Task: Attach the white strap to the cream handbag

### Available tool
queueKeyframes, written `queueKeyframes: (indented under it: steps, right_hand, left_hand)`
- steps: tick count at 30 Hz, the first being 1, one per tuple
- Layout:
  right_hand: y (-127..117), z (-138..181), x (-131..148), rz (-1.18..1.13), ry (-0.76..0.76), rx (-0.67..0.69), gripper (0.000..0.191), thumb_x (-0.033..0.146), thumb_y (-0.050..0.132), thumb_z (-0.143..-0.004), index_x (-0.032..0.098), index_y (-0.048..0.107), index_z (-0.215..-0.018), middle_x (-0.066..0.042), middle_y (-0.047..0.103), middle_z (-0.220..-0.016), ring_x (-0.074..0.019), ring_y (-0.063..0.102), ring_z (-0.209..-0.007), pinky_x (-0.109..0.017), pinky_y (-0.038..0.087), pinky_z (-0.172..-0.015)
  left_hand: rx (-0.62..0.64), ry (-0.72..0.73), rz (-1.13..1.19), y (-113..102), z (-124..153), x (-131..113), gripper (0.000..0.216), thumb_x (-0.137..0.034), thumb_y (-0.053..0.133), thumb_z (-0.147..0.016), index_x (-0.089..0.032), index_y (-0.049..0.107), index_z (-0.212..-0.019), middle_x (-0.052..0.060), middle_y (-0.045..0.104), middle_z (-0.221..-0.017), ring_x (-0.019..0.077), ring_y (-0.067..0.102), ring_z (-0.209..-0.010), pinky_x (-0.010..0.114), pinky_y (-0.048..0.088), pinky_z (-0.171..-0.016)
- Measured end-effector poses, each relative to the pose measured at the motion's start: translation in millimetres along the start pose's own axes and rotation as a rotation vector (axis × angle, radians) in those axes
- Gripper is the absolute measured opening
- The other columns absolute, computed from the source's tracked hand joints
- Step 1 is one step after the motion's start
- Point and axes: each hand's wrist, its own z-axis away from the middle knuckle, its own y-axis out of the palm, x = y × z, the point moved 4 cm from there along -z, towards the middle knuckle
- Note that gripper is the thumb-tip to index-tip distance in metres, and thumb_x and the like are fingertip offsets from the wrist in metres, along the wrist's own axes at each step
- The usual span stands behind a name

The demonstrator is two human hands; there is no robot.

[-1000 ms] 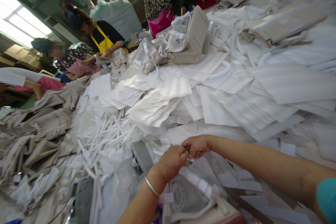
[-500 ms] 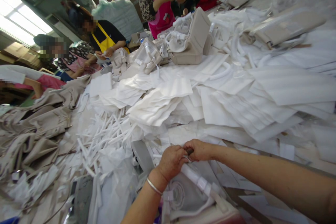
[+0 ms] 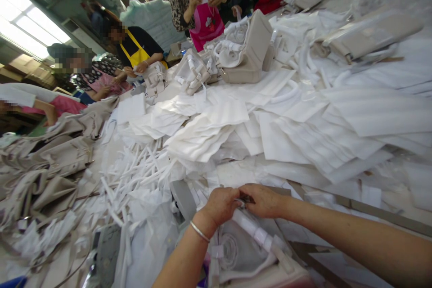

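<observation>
Five co-workers [image 3: 137, 51] beyond, two hands [image 3: 221, 204] pinch at one bag [image 3: 245, 252]

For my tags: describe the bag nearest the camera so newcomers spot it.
Find the heap of white sheets, then drop to the picture's bottom edge. There the left hand and right hand meet above a pale bag with white-wrapped strap and spiral roll; unlike bags farther off, it lies between the forearms.

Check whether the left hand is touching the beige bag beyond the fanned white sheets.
Apart. The head view plainly shows the white sheets lying between the left hand and the beige bag.
</observation>
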Motion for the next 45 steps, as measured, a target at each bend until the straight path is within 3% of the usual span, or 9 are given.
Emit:
queueKeyframes:
  steps: [7,14,18,22,28,32,35,40,45]
  right_hand:
    - [1,7,-2,0.062,0.097,-0.118,0.01,0.018,0.063,-0.082,0.015,0.07,-0.087,-0.005,0.07,-0.085,-0.0201,0.061,-0.08,-0.029,0.039,-0.072]
    - [0,1,-3,0.173,0.195,-0.037,0.024,0.023,0.053,-0.097,0.015,0.074,-0.089,-0.009,0.073,-0.089,-0.0233,0.067,-0.087,-0.031,0.043,-0.077]
    - [-2,-1,10,0.354,0.175,0.033,0.028,0.022,0.047,-0.1,0.013,0.073,-0.096,-0.013,0.073,-0.096,-0.028,0.068,-0.094,-0.034,0.044,-0.079]
    - [-1,-2,16,0.416,0.186,0.059,0.029,0.021,0.045,-0.1,0.012,0.073,-0.098,-0.015,0.072,-0.099,-0.0291,0.067,-0.095,-0.035,0.045,-0.079]
    - [4,-1,9,0.173,0.142,-0.064,0.023,0.018,0.052,-0.094,0.014,0.073,-0.088,-0.009,0.073,-0.091,-0.0222,0.065,-0.089,-0.031,0.044,-0.081]
    - [-2,2,-4,-0.206,0.076,-0.02,0.021,0.016,0.052,-0.086,0.016,0.073,-0.082,-0.003,0.071,-0.082,-0.0173,0.063,-0.079,-0.026,0.044,-0.074]
    - [-7,4,-14,-0.325,0.099,0.026,0.022,0.017,0.051,-0.083,0.015,0.073,-0.084,-0.002,0.07,-0.078,-0.0172,0.062,-0.076,-0.026,0.044,-0.069]
    - [-5,2,-5,-0.101,0.091,-0.005,0.013,0.026,0.066,-0.077,0.015,0.071,-0.08,-0.002,0.067,-0.072,-0.0166,0.058,-0.067,-0.026,0.036,-0.061]
    - [3,-4,9,0.199,0.192,-0.053,0.025,0.035,0.06,-0.089,0.017,0.074,-0.08,-0.008,0.073,-0.081,-0.0227,0.066,-0.076,-0.031,0.039,-0.066]
  left_hand:
    - [0.013,0.018,-0.036,2,-3,3,0.019,-0.036,0.057,-0.097,-0.02,0.068,-0.102,0.005,0.075,-0.102,0.0242,0.07,-0.098,0.032,0.05,-0.084]
    - [0.008,-0.067,0.009,-2,-2,4,0.02,-0.038,0.061,-0.094,-0.022,0.07,-0.101,0.005,0.077,-0.1,0.0254,0.071,-0.097,0.032,0.051,-0.083]
    - [0.035,-0.094,-0.001,-4,-5,2,0.025,-0.04,0.06,-0.093,-0.025,0.072,-0.108,0.006,0.077,-0.105,0.0285,0.071,-0.102,0.036,0.052,-0.085]
    - [0.087,-0.079,-0.052,-7,-8,-1,0.027,-0.039,0.055,-0.095,-0.023,0.076,-0.099,0.009,0.078,-0.103,0.0301,0.072,-0.101,0.037,0.053,-0.084]
    - [0.118,-0.111,-0.051,-4,-13,4,0.035,-0.045,0.051,-0.095,-0.022,0.077,-0.094,0.011,0.078,-0.095,0.0298,0.073,-0.094,0.035,0.052,-0.076]
    - [0.103,-0.086,-0.023,-1,-14,6,0.033,-0.038,0.049,-0.095,-0.024,0.078,-0.099,0.009,0.079,-0.098,0.0273,0.072,-0.096,0.033,0.052,-0.079]
    - [0.117,-0.087,0.007,-2,-14,5,0.034,-0.038,0.048,-0.095,-0.027,0.078,-0.106,0.008,0.079,-0.103,0.026,0.071,-0.1,0.032,0.053,-0.083]
    - [0.135,-0.1,0.009,-1,-16,7,0.034,-0.039,0.049,-0.094,-0.025,0.078,-0.105,0.01,0.078,-0.103,0.0276,0.071,-0.1,0.035,0.054,-0.085]
    - [0.14,-0.111,-0.023,-1,-16,8,0.034,-0.036,0.049,-0.092,-0.022,0.078,-0.102,0.012,0.078,-0.101,0.029,0.071,-0.1,0.037,0.055,-0.086]
